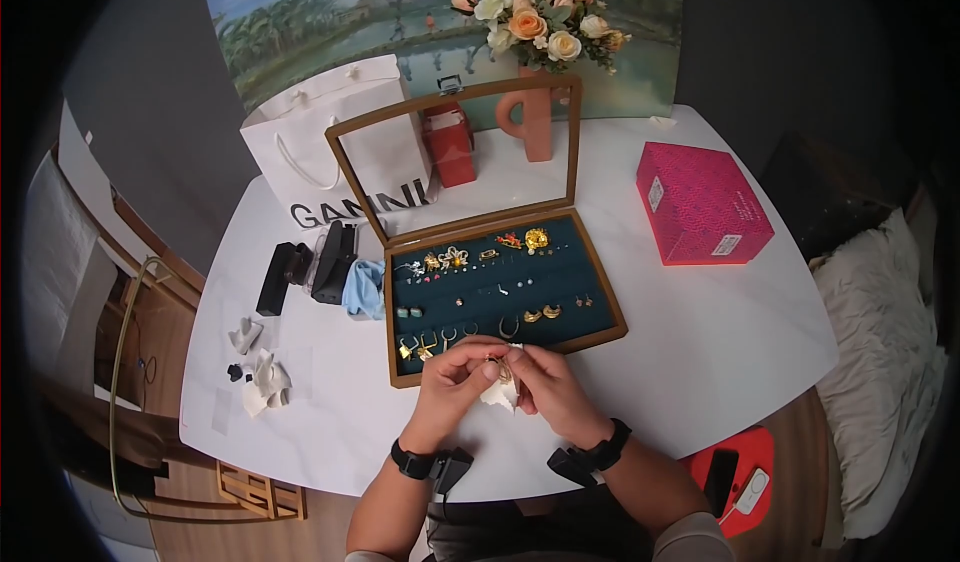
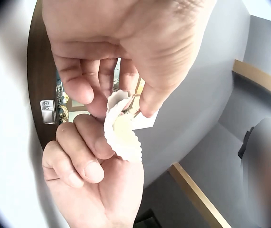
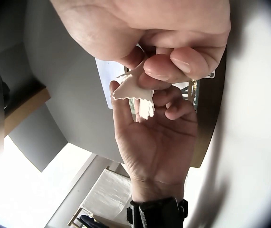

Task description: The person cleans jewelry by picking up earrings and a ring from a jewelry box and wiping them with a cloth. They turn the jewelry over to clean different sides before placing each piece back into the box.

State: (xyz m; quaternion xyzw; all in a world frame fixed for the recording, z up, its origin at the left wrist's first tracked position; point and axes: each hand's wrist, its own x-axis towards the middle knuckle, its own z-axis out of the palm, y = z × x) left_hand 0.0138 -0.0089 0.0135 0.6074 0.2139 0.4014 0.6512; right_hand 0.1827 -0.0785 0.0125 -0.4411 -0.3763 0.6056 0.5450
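In front of the open display case [image 1: 405, 380], both hands meet over a small white cloth [image 1: 500, 396]. My left hand [image 1: 452, 390] pinches a small gold-coloured piece [image 1: 507, 373], partly hidden by fingers and cloth. My right hand [image 1: 556, 394] grips the cloth, whose scalloped edge shows in the left wrist view. There the left hand [image 2: 126, 38] is above and the right hand [image 2: 95, 180] below, beside the cloth [image 2: 123, 133]. In the right wrist view, the right hand's fingers press the cloth [image 3: 131, 89]; the left hand [image 3: 159, 142] lies beneath, fingers curled near it.
Earrings and brooches sit in rows on the case's dark green lining [image 1: 470, 297]. To the left are a paper bag [image 1: 330, 142], black cases [image 1: 275, 279], a blue cloth [image 1: 363, 289] and crumpled white pieces [image 1: 266, 385]. A pink box [image 1: 700, 207] stands right; a vase [image 1: 538, 127] behind.
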